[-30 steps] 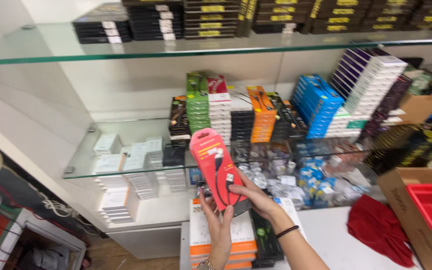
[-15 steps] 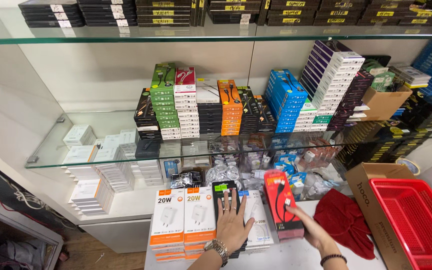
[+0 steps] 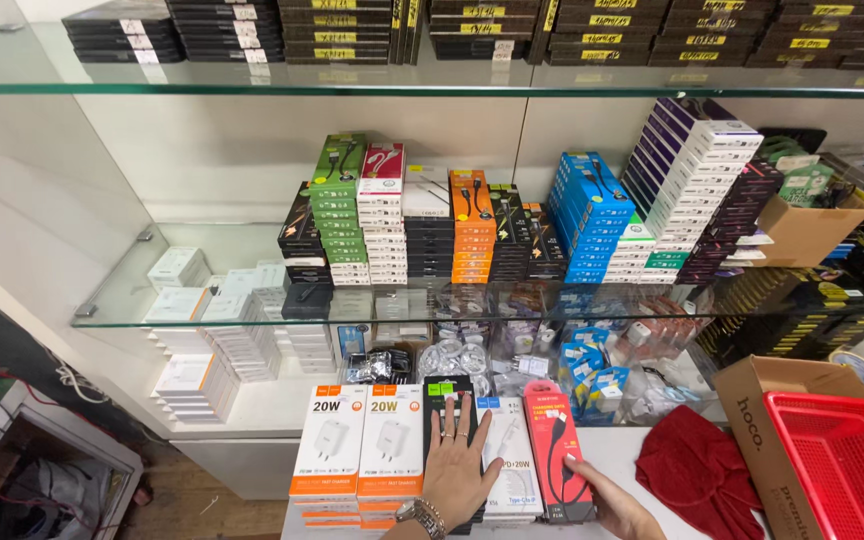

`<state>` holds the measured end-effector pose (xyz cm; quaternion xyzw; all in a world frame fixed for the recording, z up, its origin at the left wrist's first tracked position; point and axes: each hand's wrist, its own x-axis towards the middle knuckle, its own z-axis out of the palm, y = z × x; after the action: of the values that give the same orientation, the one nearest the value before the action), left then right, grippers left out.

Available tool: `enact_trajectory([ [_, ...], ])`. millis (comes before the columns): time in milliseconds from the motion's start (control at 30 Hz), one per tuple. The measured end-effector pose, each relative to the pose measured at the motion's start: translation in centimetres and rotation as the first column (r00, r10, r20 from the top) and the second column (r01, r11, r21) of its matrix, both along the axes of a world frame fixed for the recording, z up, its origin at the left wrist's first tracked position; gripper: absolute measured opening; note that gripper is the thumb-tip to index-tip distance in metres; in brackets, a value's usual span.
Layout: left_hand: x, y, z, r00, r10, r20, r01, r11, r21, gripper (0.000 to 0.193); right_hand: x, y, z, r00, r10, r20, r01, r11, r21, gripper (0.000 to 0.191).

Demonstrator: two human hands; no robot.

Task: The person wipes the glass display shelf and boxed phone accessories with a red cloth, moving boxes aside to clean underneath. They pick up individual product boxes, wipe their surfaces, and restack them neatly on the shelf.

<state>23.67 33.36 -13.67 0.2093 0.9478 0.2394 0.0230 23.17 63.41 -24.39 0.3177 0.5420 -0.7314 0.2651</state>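
A red cable box [image 3: 553, 445] lies flat on a row of stacked boxes at the counter's front edge. My right hand [image 3: 617, 508] grips its lower right edge. My left hand [image 3: 457, 465], with a wristwatch and rings, rests flat with spread fingers on a black box [image 3: 449, 388] just left of it. A white cable box [image 3: 512, 475] lies between the black box and the red one. Two white and orange charger boxes [image 3: 359, 445] sit further left in the same row.
A dark red cloth [image 3: 697, 470] lies right of my hand, beside a cardboard box [image 3: 752, 400] and a red plastic basket [image 3: 847, 465]. A glass shelf [image 3: 202, 318] above carries several stacks of coloured boxes [image 3: 472, 225]. Bagged cables [image 3: 457, 355] fill the space under it.
The red box was held up in both hands; it has come down onto the row of boxes. My left hand let go and moved onto the black box.
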Motion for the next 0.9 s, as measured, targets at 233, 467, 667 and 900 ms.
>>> enact_trajectory([
  [233,0.0,-0.1,-0.5,0.998,0.003,-0.065,-0.002,1.0,0.012,0.072,0.0,-2.1,0.4,0.991,-0.113,0.066,0.122,0.982,-0.146,0.068],
  [467,0.0,0.2,-0.8,0.999,0.0,-0.037,-0.001,1.0,-0.007,0.072,1.5,-0.5,1.1,0.98,-0.055,0.192,0.074,0.993,-0.093,0.063],
  [667,0.4,0.2,0.2,0.998,0.011,-0.054,-0.008,0.999,0.04,0.078,-1.9,-3.1,1.7,0.939,0.254,-0.233,-0.118,0.872,0.476,0.062],
  [900,-3.5,-2.8,2.4,0.929,0.359,-0.088,-0.283,0.844,0.455,0.069,-10.7,-10.0,9.2,0.599,0.45,-0.663,0.259,0.675,0.691,0.059],
])
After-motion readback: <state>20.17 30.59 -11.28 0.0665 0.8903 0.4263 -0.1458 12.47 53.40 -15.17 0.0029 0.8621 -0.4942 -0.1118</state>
